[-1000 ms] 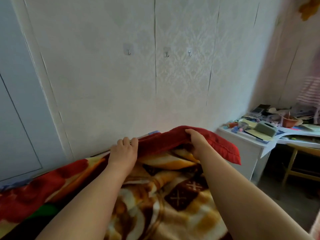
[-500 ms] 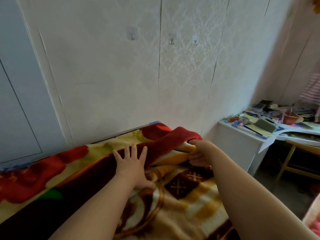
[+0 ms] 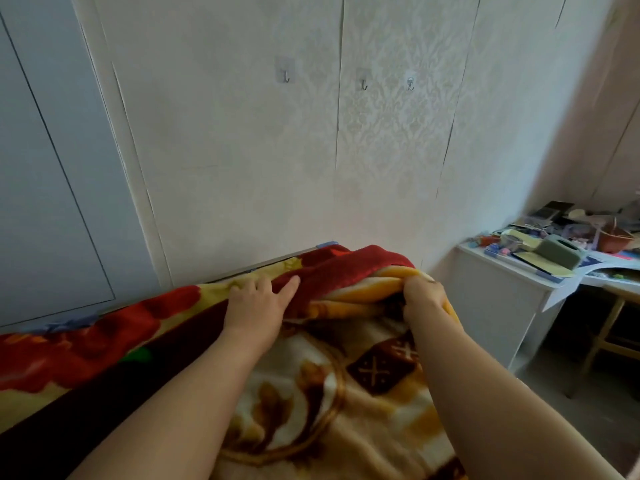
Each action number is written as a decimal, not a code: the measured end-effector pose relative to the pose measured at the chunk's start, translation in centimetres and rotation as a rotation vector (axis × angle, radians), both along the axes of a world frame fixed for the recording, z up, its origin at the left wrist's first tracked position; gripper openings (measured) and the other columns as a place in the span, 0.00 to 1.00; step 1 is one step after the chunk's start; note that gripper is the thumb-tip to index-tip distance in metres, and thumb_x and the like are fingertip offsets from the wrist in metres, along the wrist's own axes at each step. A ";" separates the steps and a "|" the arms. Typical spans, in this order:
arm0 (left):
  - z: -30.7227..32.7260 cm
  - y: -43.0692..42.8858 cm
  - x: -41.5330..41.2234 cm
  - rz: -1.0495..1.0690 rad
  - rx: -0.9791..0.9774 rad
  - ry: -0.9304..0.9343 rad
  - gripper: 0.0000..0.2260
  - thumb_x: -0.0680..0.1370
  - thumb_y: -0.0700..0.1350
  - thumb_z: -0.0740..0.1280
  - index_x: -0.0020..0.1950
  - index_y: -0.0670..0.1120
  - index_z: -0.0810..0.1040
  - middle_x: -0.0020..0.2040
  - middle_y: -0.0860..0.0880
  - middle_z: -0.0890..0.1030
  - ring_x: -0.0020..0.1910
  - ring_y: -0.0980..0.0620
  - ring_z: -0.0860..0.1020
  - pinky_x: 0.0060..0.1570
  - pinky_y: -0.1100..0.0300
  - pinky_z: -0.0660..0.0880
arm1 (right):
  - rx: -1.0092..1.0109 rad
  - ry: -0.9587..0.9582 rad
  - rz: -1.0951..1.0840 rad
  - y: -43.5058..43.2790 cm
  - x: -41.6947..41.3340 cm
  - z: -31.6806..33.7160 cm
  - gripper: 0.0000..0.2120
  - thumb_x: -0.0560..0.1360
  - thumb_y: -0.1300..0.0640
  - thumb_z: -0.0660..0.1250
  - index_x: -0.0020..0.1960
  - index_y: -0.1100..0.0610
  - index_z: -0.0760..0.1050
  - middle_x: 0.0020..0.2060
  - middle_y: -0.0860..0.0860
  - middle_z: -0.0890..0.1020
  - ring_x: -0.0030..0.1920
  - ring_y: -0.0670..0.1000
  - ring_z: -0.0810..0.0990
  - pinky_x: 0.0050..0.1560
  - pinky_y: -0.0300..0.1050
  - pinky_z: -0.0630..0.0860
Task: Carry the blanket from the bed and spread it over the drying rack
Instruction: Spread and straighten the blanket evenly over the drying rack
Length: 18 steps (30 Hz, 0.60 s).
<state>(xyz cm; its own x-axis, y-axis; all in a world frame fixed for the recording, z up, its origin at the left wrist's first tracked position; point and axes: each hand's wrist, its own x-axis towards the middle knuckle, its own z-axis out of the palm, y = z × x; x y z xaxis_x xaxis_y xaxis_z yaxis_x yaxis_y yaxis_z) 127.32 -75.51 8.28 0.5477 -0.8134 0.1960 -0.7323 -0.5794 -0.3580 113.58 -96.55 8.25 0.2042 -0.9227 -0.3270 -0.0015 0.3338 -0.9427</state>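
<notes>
Head view: left hand point(image 3: 258, 301) flat, unclenched on blanket point(image 3: 346, 382); right hand point(image 3: 423, 295) clenched around fold.

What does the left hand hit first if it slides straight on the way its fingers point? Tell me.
Likely the red folded edge of the blanket, which the left hand already touches at its fingertips; past that, probably the wall, though depth is unclear.
</notes>
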 end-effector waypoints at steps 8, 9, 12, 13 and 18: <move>6.7 -1.4 7.9 0.067 -0.123 -0.119 0.33 0.81 0.42 0.56 0.79 0.57 0.40 0.63 0.40 0.67 0.58 0.42 0.69 0.54 0.49 0.70 | -0.276 -0.115 -0.019 -2.5 6.4 5.4 0.12 0.69 0.64 0.64 0.51 0.56 0.77 0.50 0.57 0.81 0.51 0.57 0.81 0.56 0.53 0.80; 6.9 -1.6 8.9 0.071 -0.128 -0.120 0.33 0.81 0.41 0.55 0.79 0.57 0.40 0.63 0.40 0.67 0.58 0.42 0.69 0.53 0.49 0.70 | -0.285 -0.118 -0.005 -3.1 7.4 5.9 0.10 0.68 0.65 0.66 0.48 0.54 0.77 0.50 0.56 0.81 0.51 0.57 0.81 0.56 0.53 0.80; 7.1 -2.2 11.8 0.076 -0.154 -0.116 0.32 0.81 0.41 0.55 0.79 0.56 0.40 0.62 0.41 0.67 0.58 0.42 0.69 0.52 0.50 0.70 | -0.311 -0.111 0.024 -4.0 10.1 7.2 0.10 0.70 0.64 0.68 0.43 0.50 0.74 0.48 0.54 0.80 0.51 0.56 0.80 0.55 0.51 0.81; 7.1 -2.5 12.7 0.078 -0.163 -0.118 0.32 0.81 0.41 0.55 0.79 0.56 0.40 0.62 0.41 0.67 0.57 0.43 0.69 0.52 0.51 0.70 | -0.318 -0.110 0.036 -4.2 10.9 7.4 0.10 0.71 0.65 0.68 0.44 0.51 0.74 0.47 0.54 0.80 0.51 0.55 0.80 0.55 0.50 0.80; 8.1 -4.6 17.8 0.070 -0.221 -0.161 0.32 0.81 0.40 0.54 0.79 0.56 0.41 0.60 0.41 0.67 0.55 0.44 0.70 0.48 0.52 0.69 | -0.371 -0.170 0.032 -5.4 14.9 7.6 0.10 0.72 0.67 0.68 0.50 0.57 0.74 0.42 0.51 0.77 0.47 0.51 0.77 0.50 0.43 0.79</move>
<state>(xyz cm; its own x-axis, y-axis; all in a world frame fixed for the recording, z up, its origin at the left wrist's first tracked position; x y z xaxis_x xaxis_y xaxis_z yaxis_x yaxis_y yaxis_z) 145.09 -80.11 16.38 0.5486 -0.7023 0.4537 -0.6313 -0.7037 -0.3260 128.43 -101.94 15.90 0.2572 -0.9640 0.0680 0.1597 -0.0270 -0.9868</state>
